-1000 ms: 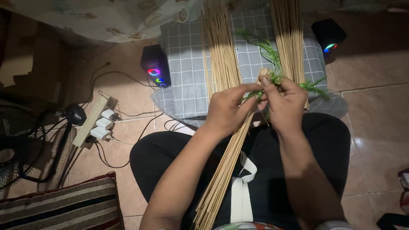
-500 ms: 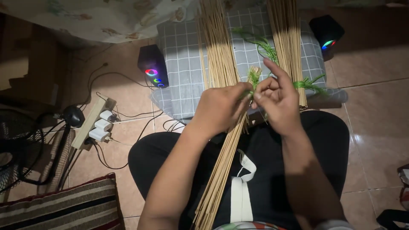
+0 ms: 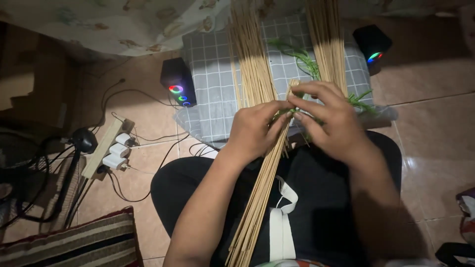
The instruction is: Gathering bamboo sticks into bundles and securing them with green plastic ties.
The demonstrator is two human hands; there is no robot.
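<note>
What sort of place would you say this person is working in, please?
Probably a room in a home, with the person seated on the tan tiled floor. A grey checked cushion, a striped pillow and a beige power strip with white chargers suggest it.

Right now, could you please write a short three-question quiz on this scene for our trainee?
1. True or false: both hands, left hand and right hand, touch the bundle of thin sticks.
2. The green sprig lies on: A) checked cloth B) striped cushion C) power strip.
3. How many small speakers with coloured lights are visible?

Key: 1 true; 2 A; 3 two.
</note>
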